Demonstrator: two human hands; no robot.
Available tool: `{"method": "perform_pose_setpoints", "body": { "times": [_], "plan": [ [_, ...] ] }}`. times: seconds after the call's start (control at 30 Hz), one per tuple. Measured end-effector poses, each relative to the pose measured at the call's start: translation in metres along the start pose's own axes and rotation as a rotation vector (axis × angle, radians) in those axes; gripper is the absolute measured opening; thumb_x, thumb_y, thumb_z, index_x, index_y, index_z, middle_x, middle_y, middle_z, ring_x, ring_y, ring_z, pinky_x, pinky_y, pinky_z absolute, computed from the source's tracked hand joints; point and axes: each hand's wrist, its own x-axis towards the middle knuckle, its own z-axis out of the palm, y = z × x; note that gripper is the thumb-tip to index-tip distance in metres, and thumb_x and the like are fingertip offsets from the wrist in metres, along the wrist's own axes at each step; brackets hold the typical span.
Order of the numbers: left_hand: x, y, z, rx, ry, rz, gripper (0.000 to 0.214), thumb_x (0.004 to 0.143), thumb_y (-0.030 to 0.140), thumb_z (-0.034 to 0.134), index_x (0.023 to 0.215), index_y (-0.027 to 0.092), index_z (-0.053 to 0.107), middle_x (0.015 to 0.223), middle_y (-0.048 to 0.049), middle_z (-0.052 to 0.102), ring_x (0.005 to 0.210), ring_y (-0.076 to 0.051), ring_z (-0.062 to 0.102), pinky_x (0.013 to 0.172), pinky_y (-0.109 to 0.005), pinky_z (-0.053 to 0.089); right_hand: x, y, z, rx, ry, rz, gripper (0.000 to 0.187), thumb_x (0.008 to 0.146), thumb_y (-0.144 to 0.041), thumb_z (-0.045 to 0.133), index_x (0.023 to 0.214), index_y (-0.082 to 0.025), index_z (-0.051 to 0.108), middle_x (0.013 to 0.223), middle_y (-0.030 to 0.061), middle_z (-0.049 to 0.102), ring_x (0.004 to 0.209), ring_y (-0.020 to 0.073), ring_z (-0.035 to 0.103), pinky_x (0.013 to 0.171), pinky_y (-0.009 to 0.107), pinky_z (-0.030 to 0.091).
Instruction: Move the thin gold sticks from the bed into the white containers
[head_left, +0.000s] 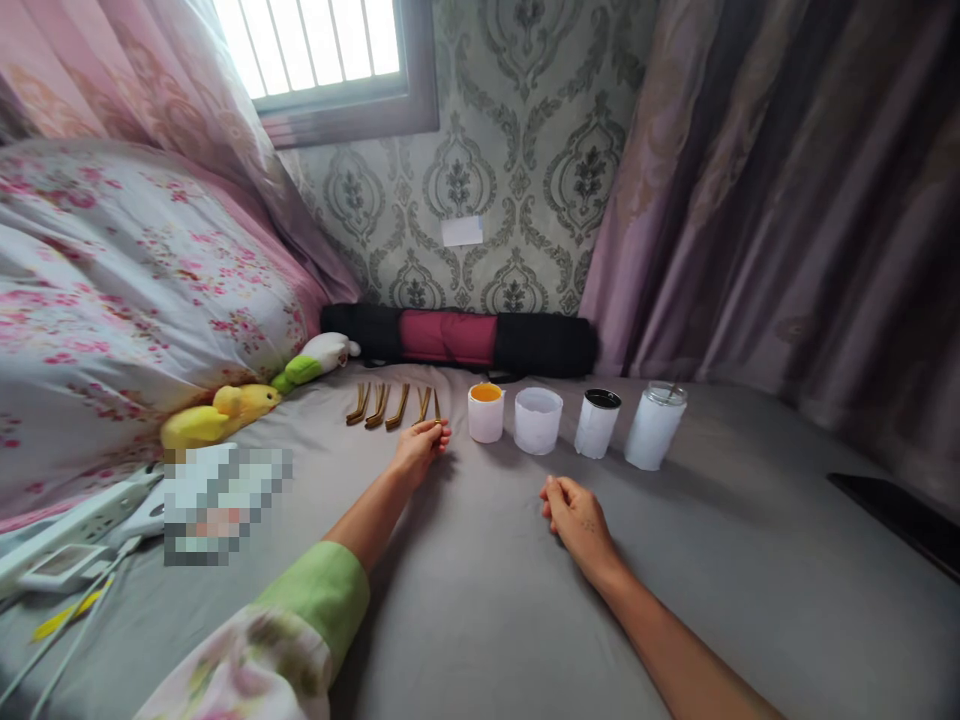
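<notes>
My left hand [424,450] is closed in a pinch around a slim brass-coloured piece [437,406] whose pointed end sticks up. Right beside it, a brass-coloured bent piece [422,404] is partly covered by the fingers. More bent brass-coloured pieces [377,410] lie in small groups to the left. My right hand [576,515] hovers or rests over the grey sheet with curled fingers, and nothing shows in it. Beyond the hands stand a white cup with orange inside [486,418], a translucent white cup [537,425], a white-wrapped black-topped can [598,428] and a white-wrapped glass jar [652,430].
A black and red roll [457,338] lies along the wall. On the left are a yellow plush toy [217,415], a green and white plush [315,360], a power strip [90,515] and cables. A dark flat object [892,515] lies at the right.
</notes>
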Motion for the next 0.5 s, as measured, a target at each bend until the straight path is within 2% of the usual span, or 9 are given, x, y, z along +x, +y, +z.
{"method": "perform_pose_setpoints", "body": {
  "times": [0.3,0.5],
  "plan": [
    [-0.033,-0.006,0.008,-0.041,-0.068,0.028,0.024,0.069,0.021,0.058,0.091,0.011,0.055,0.067,-0.0066,0.062,0.049,-0.007,0.052,0.044,-0.017,0.039,0.000,-0.001,0.000,0.009,-0.006,0.013,0.038,0.079,-0.047,0.032,0.066,-0.016,0.052,0.050,-0.0009,0.052,0.037,0.0080,0.045,0.037,0.019,0.032],
    [-0.057,-0.006,0.017,-0.035,-0.078,0.094,0.036,0.065,0.029,0.061,0.096,0.011,0.055,0.066,-0.0052,0.061,0.050,-0.007,0.051,0.045,-0.018,0.037,0.000,-0.002,0.000,0.022,-0.008,0.024,0.039,0.078,-0.048,0.032,0.067,-0.016,0.052,0.051,-0.0003,0.053,0.037,0.0081,0.045,0.036,0.019,0.032]
  ]
}}
